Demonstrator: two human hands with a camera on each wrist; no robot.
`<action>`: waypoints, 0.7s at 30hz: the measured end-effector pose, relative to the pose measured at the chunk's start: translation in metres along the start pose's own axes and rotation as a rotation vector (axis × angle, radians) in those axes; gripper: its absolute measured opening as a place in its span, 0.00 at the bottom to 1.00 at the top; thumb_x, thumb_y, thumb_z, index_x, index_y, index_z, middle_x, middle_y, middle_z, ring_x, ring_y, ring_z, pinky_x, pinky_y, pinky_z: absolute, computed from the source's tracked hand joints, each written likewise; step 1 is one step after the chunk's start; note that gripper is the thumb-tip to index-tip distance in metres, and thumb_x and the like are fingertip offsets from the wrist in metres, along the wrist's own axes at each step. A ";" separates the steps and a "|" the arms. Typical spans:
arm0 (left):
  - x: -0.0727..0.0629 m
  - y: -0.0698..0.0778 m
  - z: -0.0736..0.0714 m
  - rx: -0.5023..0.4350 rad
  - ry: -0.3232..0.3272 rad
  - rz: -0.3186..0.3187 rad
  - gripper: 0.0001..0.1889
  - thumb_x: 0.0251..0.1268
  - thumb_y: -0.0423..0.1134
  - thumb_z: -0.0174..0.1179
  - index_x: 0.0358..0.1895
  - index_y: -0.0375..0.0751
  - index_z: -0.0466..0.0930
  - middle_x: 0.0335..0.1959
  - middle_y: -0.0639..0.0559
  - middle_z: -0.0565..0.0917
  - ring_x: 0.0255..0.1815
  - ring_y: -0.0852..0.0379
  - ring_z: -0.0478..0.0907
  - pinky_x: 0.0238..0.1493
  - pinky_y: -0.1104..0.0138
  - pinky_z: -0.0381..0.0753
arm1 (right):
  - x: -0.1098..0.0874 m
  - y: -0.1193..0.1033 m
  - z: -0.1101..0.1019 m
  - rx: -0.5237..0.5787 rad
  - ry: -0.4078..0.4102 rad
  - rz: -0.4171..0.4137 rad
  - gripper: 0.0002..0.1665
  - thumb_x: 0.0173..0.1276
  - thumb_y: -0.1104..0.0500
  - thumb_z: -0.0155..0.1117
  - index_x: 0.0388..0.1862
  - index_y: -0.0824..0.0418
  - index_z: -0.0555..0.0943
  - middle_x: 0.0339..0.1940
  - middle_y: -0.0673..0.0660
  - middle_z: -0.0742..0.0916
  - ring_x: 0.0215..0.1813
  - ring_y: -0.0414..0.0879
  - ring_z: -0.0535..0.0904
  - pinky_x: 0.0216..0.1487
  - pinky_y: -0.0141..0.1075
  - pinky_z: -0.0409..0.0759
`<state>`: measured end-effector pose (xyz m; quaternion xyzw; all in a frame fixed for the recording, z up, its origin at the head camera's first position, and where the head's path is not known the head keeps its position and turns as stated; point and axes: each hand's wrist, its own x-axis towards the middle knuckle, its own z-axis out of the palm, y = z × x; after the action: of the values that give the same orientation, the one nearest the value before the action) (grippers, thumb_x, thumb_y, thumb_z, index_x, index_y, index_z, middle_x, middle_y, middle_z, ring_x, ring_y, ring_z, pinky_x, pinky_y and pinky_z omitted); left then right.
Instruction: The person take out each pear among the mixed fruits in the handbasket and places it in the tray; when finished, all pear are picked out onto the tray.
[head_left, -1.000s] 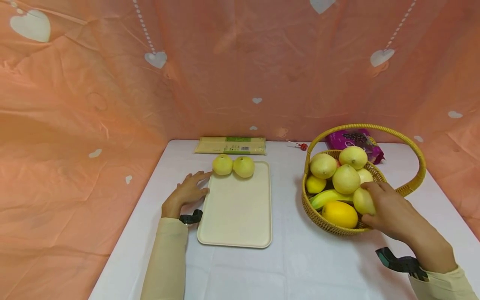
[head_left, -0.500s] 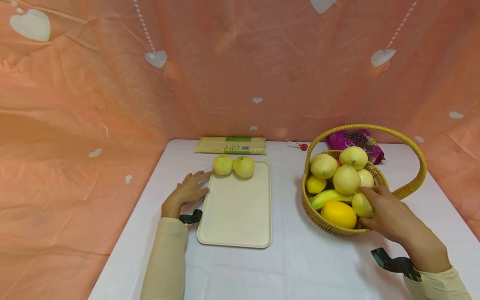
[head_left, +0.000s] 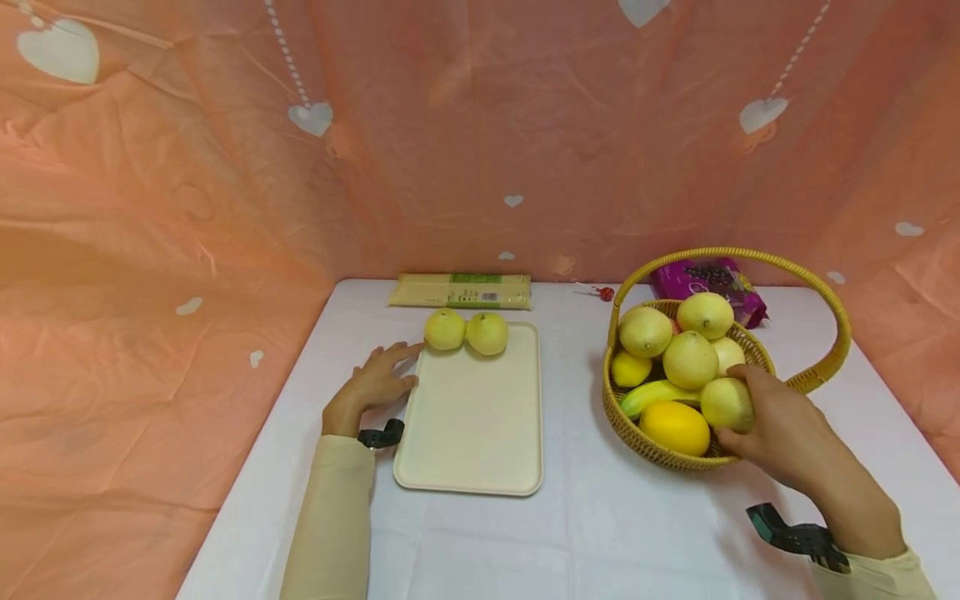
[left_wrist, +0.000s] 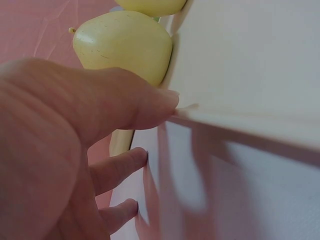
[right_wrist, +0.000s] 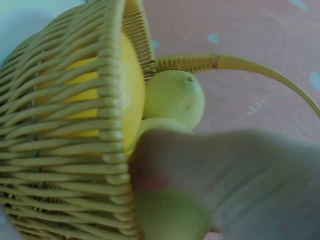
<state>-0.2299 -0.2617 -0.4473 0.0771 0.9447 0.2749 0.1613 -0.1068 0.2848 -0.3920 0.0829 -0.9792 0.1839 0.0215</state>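
My right hand (head_left: 798, 437) reaches over the near right rim of a wicker basket (head_left: 652, 450) and grips a pale green pear (head_left: 726, 405), its thumb low on the fruit. In the right wrist view that hand is blurred and covers part of the lower pear (right_wrist: 172, 215). My left hand (head_left: 375, 379) lies at the left edge of a cream tray (head_left: 472, 433), fingers spread. The left wrist view shows its thumb (left_wrist: 150, 107) on the tray's rim and other fingertips on the tablecloth. Two pears (head_left: 445, 330) (head_left: 487, 334) sit side by side at the tray's far end.
Several more pears (head_left: 690, 360), a banana (head_left: 656, 397), a lemon (head_left: 631, 368) and a big yellow oval fruit (head_left: 675, 428) fill the basket. Its tall handle (head_left: 828, 300) arches up at the right. Behind lie a purple packet (head_left: 697, 279), a lollipop (head_left: 605, 293) and a flat cream packet (head_left: 460, 291).
My right hand has shifted slightly left, and the pear in it has turned, showing more of its round side. The left hand and the tray hold still.
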 end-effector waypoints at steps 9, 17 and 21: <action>-0.003 0.001 0.000 -0.004 -0.012 -0.020 0.35 0.79 0.42 0.59 0.87 0.52 0.65 0.89 0.33 0.57 0.90 0.22 0.41 0.76 0.15 0.39 | -0.013 -0.006 -0.005 0.206 0.269 -0.061 0.47 0.57 0.60 0.87 0.76 0.56 0.79 0.65 0.68 0.84 0.55 0.47 0.78 0.49 0.21 0.78; -0.001 0.000 0.001 -0.009 -0.010 -0.017 0.35 0.79 0.42 0.59 0.87 0.53 0.64 0.89 0.34 0.57 0.90 0.22 0.41 0.76 0.15 0.39 | -0.006 -0.029 -0.012 0.545 0.277 -0.185 0.51 0.57 0.78 0.80 0.79 0.60 0.73 0.70 0.43 0.80 0.62 0.30 0.79 0.60 0.13 0.75; 0.001 -0.001 0.001 -0.006 -0.013 -0.015 0.36 0.80 0.42 0.58 0.88 0.52 0.64 0.89 0.34 0.57 0.90 0.22 0.41 0.76 0.15 0.38 | 0.006 -0.044 -0.015 0.601 0.253 -0.252 0.49 0.58 0.80 0.78 0.79 0.63 0.74 0.71 0.48 0.80 0.61 0.36 0.81 0.62 0.17 0.78</action>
<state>-0.2307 -0.2619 -0.4490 0.0714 0.9433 0.2762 0.1697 -0.1050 0.2487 -0.3617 0.1824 -0.8529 0.4687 0.1399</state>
